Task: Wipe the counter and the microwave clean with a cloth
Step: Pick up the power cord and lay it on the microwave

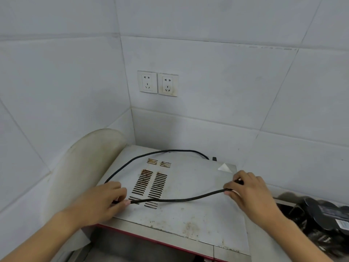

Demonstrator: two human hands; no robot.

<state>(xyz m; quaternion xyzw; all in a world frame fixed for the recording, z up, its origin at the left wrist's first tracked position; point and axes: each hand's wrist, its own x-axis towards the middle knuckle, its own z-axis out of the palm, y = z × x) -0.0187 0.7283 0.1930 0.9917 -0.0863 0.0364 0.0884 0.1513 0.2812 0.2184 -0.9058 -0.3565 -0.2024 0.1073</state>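
Head view: both arms reach forward over the microwave, which sits in the tiled corner below two wall sockets. The left hand, fingers curled, pinches the black power cord beside the vents. The right hand, knuckles up, grips the cord near the right edge. The cord loops across the stained top.

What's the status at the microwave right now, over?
Left-hand grip and right-hand grip both holding the black cord. Microwave top stained, vents rusty. Cord looped across the top, in the way; nothing to wipe with in view.
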